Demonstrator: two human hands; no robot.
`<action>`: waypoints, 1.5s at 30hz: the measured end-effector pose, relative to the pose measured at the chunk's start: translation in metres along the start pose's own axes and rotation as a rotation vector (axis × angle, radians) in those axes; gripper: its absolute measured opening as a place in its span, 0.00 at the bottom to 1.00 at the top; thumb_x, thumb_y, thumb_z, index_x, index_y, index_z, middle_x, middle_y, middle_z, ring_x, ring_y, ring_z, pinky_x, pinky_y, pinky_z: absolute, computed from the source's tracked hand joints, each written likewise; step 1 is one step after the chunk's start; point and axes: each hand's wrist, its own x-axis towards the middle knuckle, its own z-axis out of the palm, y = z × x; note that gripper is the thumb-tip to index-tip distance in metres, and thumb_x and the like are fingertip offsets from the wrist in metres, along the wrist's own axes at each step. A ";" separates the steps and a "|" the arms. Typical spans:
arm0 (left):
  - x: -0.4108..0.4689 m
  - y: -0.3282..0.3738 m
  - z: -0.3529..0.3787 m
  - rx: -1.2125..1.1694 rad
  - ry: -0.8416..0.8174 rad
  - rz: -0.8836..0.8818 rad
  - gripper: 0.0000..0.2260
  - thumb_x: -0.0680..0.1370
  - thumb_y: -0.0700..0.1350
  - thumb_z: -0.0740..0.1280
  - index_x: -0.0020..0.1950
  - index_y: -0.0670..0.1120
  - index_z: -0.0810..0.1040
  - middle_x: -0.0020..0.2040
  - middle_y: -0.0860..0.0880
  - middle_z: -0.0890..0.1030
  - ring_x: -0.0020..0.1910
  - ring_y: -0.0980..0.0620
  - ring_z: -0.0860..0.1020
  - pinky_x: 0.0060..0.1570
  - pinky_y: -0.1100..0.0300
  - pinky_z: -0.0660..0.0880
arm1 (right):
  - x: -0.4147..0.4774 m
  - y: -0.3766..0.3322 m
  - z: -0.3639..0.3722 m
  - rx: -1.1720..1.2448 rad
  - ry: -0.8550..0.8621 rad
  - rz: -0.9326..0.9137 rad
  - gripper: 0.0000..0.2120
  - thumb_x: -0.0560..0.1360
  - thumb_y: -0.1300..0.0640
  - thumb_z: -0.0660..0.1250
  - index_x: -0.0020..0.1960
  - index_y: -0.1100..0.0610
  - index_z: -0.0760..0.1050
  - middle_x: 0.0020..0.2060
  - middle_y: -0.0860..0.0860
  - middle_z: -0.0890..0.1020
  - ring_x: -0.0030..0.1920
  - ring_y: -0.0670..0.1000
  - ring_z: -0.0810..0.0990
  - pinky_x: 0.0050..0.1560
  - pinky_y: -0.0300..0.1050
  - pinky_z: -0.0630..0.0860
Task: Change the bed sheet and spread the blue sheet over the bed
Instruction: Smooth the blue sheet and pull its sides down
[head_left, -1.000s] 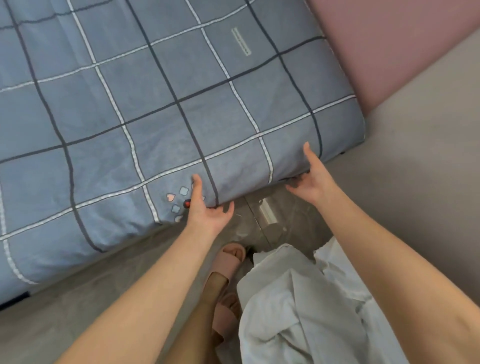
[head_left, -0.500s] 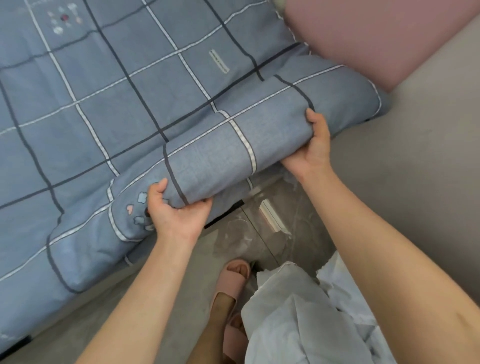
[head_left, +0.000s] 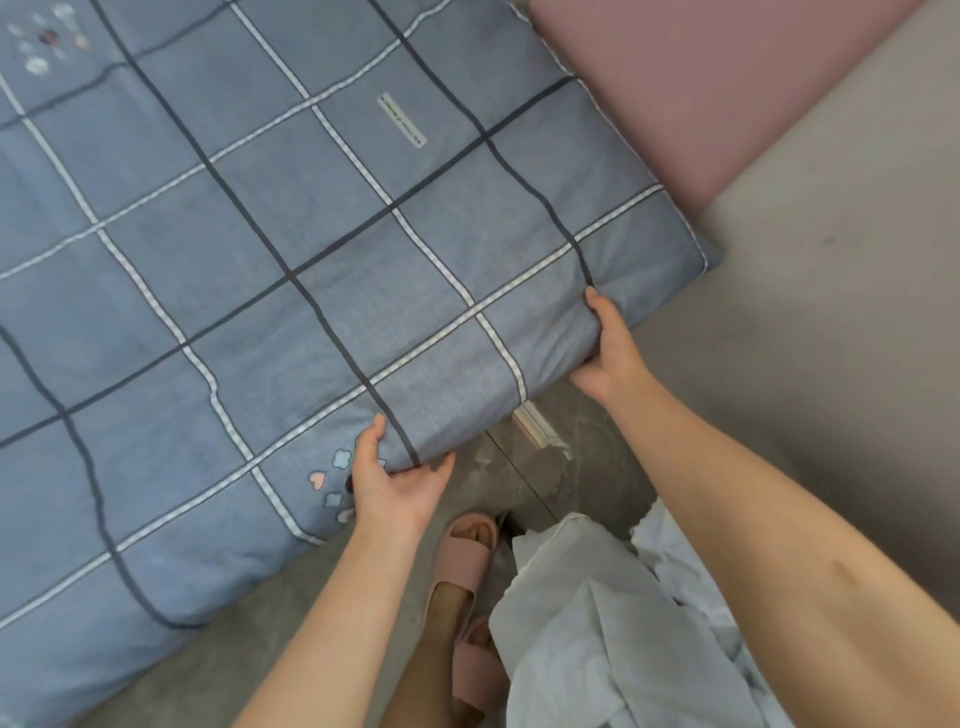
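Through the head camera I see the blue sheet (head_left: 311, 260) lying flat on the bed. It fills the top and left of the picture. Dark lines and white lines cross it and make big squares. Its near edge runs on a slant, from low on the left up to a corner on the right. The sheet goes out of the picture at the top and the left, so I cannot tell which way is its long way.

The left hand (head_left: 395, 483) holds the near edge of the blue sheet, with the thumb on top and the fingers curled under it. The right hand (head_left: 613, 353) holds the same edge, closer to the corner. Its thumb is on top and its fingers are tucked under, where I cannot see them. Between the two hands the edge looks thick and round.

Little heart and flower shapes (head_left: 332, 478) are printed on the blue sheet, just beside the left hand. A small label (head_left: 402, 120) sits further in on the sheet.

A pink padded panel (head_left: 727, 88) lies along the sheet's right side, past the corner. Open grey floor (head_left: 831, 338) spreads out beyond the corner. Below the near edge stands a foot in a pink slipper (head_left: 467, 551), and a white cloth (head_left: 597, 639) lies in a heap just beside it.
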 end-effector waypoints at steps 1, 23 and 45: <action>0.000 0.001 0.000 0.015 0.018 0.000 0.20 0.71 0.44 0.71 0.62 0.44 0.73 0.60 0.42 0.79 0.59 0.42 0.77 0.64 0.43 0.69 | 0.001 0.001 -0.001 0.014 -0.011 -0.001 0.19 0.75 0.50 0.68 0.63 0.56 0.74 0.54 0.54 0.82 0.55 0.54 0.80 0.55 0.52 0.77; -0.005 0.005 0.004 0.192 0.088 -0.045 0.07 0.72 0.38 0.59 0.44 0.47 0.73 0.43 0.52 0.79 0.45 0.52 0.77 0.61 0.54 0.67 | 0.034 -0.041 0.003 0.046 0.203 -0.224 0.28 0.42 0.61 0.66 0.44 0.58 0.72 0.42 0.54 0.79 0.44 0.57 0.77 0.41 0.46 0.79; -0.042 0.019 0.026 1.450 -0.260 0.495 0.08 0.79 0.40 0.60 0.48 0.46 0.79 0.46 0.50 0.84 0.50 0.53 0.81 0.49 0.62 0.74 | 0.033 -0.064 0.037 -1.007 0.652 -1.255 0.24 0.70 0.61 0.62 0.65 0.61 0.70 0.63 0.57 0.74 0.64 0.58 0.72 0.63 0.51 0.66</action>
